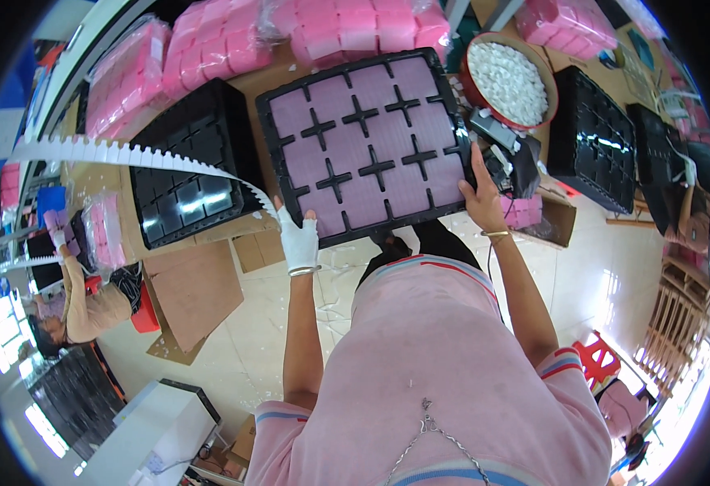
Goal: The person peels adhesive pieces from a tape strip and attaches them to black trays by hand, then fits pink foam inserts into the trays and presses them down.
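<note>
A black plastic tray (359, 171) with cross-shaped dividers is held tilted in front of me; purple foam (347, 138) fills the spaces between the dividers. My left hand (298, 243), in a white glove with bare fingertips, grips its lower left corner. From the far left a white notched strip (169, 164) curves in and ends at those left fingers; whether they pinch it I cannot tell. On the lower right side of the tray, my bare right hand (484, 198) is closed on the edge, thumb on the near face.
Black trays stand on the bench at left (185, 170) and right (594, 142). Wrapped pink foam blocks (217, 44) line the back. A red-rimmed bowl (470, 77) holds white pieces. Flattened cardboard (193, 292) lies at left below the bench. Another person (88, 304) works at far left.
</note>
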`<state>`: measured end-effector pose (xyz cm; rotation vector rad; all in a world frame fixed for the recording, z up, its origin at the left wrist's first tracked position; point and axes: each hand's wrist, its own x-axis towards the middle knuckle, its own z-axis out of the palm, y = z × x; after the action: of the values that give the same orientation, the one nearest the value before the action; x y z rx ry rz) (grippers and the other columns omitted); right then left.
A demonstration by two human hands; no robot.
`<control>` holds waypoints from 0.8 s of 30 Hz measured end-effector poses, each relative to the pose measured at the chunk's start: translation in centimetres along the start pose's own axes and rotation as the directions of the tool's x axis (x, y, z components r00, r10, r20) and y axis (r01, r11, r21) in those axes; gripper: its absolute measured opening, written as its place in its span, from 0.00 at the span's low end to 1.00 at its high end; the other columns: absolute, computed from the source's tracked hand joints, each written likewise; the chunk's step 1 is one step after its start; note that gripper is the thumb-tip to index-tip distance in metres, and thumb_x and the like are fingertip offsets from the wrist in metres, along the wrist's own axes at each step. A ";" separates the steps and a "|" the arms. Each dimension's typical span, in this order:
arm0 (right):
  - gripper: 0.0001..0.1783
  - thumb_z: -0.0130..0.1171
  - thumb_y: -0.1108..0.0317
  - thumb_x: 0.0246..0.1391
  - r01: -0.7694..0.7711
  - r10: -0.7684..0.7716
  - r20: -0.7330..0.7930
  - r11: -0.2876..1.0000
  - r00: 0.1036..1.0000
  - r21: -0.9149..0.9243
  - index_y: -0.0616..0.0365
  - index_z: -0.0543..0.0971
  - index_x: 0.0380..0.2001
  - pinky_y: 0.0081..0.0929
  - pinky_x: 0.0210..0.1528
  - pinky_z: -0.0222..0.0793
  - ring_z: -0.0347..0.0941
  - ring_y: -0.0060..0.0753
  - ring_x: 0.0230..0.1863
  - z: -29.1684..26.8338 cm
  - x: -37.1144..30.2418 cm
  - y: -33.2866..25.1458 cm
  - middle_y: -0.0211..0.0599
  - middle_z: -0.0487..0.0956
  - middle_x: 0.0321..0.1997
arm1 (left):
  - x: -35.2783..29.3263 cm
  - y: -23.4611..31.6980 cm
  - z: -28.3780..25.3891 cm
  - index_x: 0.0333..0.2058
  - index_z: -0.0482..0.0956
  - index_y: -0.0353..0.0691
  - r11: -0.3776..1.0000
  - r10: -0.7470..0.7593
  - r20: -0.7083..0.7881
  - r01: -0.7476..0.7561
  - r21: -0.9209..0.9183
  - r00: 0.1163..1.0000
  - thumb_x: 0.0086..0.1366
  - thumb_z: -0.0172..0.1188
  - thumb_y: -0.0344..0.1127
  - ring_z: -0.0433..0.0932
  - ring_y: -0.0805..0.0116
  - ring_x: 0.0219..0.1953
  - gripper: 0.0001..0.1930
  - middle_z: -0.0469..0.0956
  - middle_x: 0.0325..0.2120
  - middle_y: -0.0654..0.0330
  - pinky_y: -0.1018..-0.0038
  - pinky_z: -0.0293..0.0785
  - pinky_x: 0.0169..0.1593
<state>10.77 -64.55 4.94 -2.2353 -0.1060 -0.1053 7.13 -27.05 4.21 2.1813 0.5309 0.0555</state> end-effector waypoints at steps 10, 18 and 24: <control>0.54 0.60 0.78 0.50 -0.084 0.064 0.221 0.993 0.973 0.082 0.55 0.45 0.76 0.34 0.77 0.43 0.47 0.45 0.79 -2.3 0.2 0.2 0.47 0.51 0.80 | 0.5 -0.4 -2.7 0.74 0.29 0.39 0.910 0.011 0.387 0.151 -0.387 0.922 0.58 0.71 0.29 0.69 0.61 0.62 0.60 0.64 0.65 0.51 0.69 0.64 0.66; 0.57 0.69 0.60 0.51 -0.119 0.105 0.171 0.990 0.980 0.074 0.57 0.45 0.76 0.33 0.77 0.43 0.48 0.43 0.79 -1.0 0.1 -0.5 0.48 0.51 0.79 | 1.3 -0.6 -1.2 0.73 0.43 0.32 0.964 0.035 0.194 0.019 -0.266 0.980 0.60 0.65 0.24 0.74 0.62 0.57 0.48 0.70 0.60 0.49 0.72 0.68 0.62; 0.52 0.63 0.74 0.51 -0.119 0.076 0.215 0.973 0.974 0.196 0.53 0.48 0.76 0.33 0.76 0.44 0.49 0.43 0.79 -2.0 0.3 0.5 0.46 0.54 0.79 | 2.1 -1.9 -1.8 0.74 0.44 0.38 0.936 0.083 0.251 0.011 -0.351 0.964 0.59 0.61 0.22 0.71 0.62 0.61 0.48 0.66 0.65 0.50 0.71 0.66 0.64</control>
<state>11.07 -66.45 5.79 -2.0322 -0.1131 0.1848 7.94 -23.83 3.59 1.8131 0.3018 -0.1114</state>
